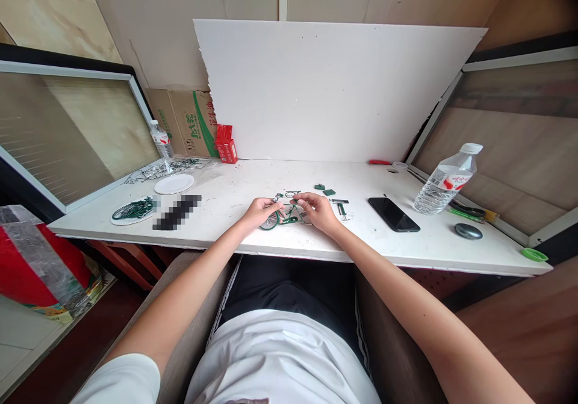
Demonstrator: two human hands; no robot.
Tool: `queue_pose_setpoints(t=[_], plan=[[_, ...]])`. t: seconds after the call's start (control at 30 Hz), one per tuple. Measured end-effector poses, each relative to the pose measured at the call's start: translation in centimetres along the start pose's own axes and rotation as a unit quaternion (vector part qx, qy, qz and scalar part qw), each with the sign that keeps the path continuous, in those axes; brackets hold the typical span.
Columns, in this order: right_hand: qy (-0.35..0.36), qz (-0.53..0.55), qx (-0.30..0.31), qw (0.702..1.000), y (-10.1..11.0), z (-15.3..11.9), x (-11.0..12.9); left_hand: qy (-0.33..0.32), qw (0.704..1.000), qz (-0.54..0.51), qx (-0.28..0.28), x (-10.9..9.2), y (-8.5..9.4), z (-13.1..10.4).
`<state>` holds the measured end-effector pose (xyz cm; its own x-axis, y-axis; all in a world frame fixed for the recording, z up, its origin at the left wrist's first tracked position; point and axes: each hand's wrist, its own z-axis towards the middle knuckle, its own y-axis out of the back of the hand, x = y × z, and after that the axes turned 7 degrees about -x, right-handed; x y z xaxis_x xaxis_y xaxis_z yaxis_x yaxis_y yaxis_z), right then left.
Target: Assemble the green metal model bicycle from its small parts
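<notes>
A small green model bicycle (292, 218) stands at the front middle of the table, with one wheel (270, 222) toward the left. My left hand (261, 211) is closed, its fingertips pinching the bicycle's upper left end, above that wheel. My right hand (318, 209) is closed too, thumb and forefinger pinched at the top of the bicycle's frame; its palm hides the right end. Just behind the fingers lies a thin green loop-shaped part (292, 194). To the right are two flat green pieces (329, 192) and some narrow green and dark parts (342, 211).
At left are a white plate of green parts (116, 218), a white disc (174, 184), dark sprues (144, 174), and a water bottle (161, 139) by a carton (189, 127). At right lie a phone (394, 214), a large bottle (445, 184) and a mouse-like grey object (468, 231).
</notes>
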<state>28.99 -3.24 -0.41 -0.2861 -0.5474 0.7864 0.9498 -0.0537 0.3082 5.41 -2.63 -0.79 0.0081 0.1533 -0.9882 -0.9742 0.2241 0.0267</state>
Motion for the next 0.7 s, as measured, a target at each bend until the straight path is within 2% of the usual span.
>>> queue_pose_setpoints(t=[0.33, 0.5, 0.7], plan=[[0.003, -0.03, 0.024, 0.999, 0.1, -0.6, 1.5, 0.008, 1.0, 0.001, -0.019, -0.3, -0.2, -0.2], [0.075, -0.05, 0.034, 0.995, 0.1, -0.7, 1.3, 0.012, 0.999, 0.004, -0.031, 0.0, 0.0, 0.0], [0.106, -0.089, 0.021, 0.99, -0.1, -0.6, 0.5, 0.012, 0.999, -0.009, -0.032, 0.0, -0.1, 0.0]])
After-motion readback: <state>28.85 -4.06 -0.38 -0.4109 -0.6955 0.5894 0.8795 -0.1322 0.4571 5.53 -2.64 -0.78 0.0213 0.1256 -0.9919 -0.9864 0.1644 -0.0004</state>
